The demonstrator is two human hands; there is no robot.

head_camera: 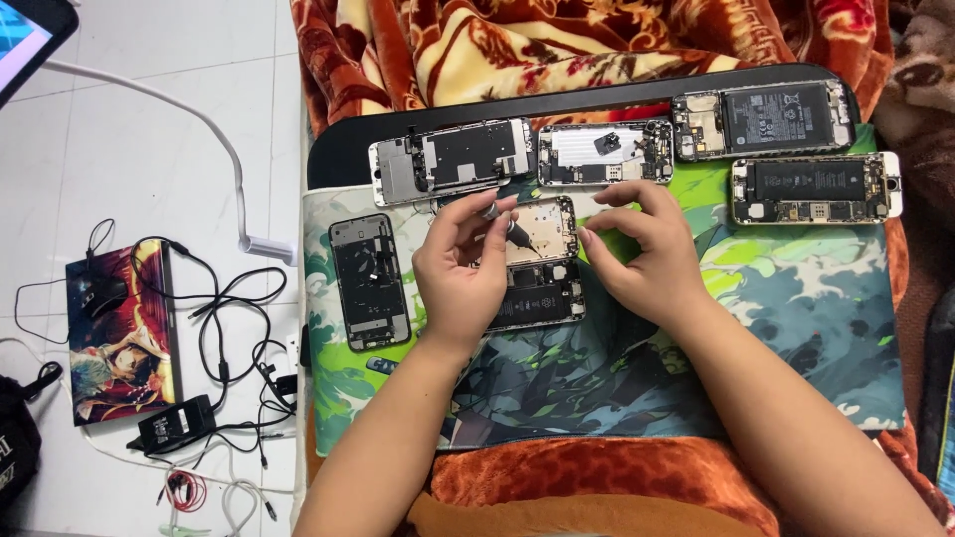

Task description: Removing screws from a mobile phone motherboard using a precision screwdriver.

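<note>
Underneath, a printed mat on patterned blanket.

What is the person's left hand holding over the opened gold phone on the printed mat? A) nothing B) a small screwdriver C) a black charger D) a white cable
B: the left hand grips a small dark-tipped screwdriver pointed at the opened gold phone.

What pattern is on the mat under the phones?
Green, white and dark-teal illustrated artwork covers the mat; the head view shows it.
</note>
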